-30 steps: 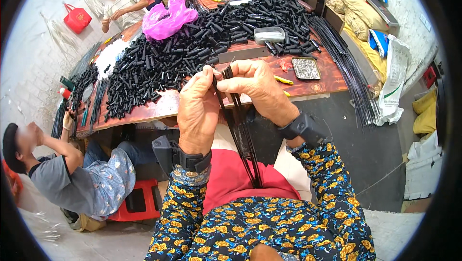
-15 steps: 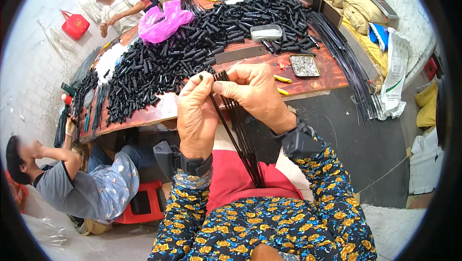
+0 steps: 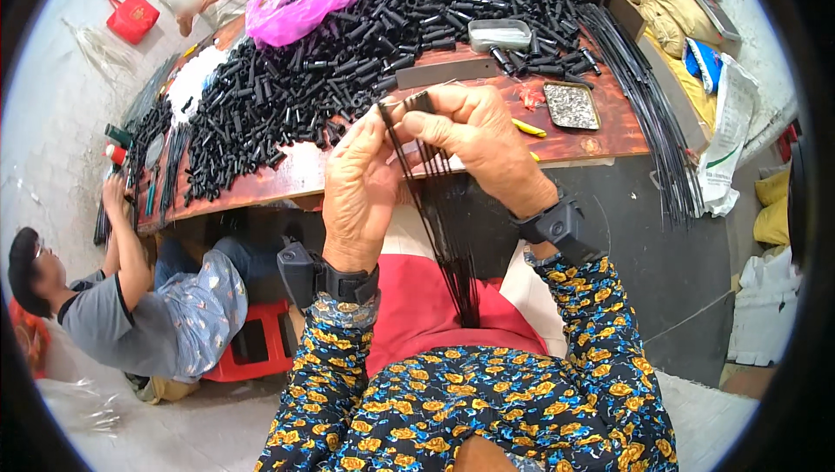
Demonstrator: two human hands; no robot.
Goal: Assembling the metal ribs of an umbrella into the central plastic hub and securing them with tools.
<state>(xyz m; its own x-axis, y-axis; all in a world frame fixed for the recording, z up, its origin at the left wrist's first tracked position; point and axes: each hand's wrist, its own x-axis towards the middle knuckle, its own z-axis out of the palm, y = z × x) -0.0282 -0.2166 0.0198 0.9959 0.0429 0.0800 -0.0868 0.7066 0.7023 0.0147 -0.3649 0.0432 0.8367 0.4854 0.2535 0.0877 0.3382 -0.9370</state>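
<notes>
My right hand [image 3: 474,137] is closed around the upper part of a bundle of thin black rods [image 3: 450,241]. They fan out downward, and their lower ends rest over the red cloth [image 3: 400,315] on my lap. Opposite it, my left hand [image 3: 357,180] pinches one or two rods at the top, a little apart from the rest. The fingertips of both hands nearly meet there, so the exact grip is partly hidden. Both hands are raised in front of the table edge.
Short black tubes [image 3: 304,80] cover much of the wooden table [image 3: 287,178], with a pink bag [image 3: 296,6] on top. A tin of small metal pieces [image 3: 571,107], a clear box [image 3: 499,35] and long black rods [image 3: 648,115] lie right. A seated co-worker [image 3: 130,315] is at left.
My hands and the bundle rise slightly in the picture as the view shifts. The pinched rods have drawn nearer the bundle. The co-worker at left lowers a hand from the head toward the table.
</notes>
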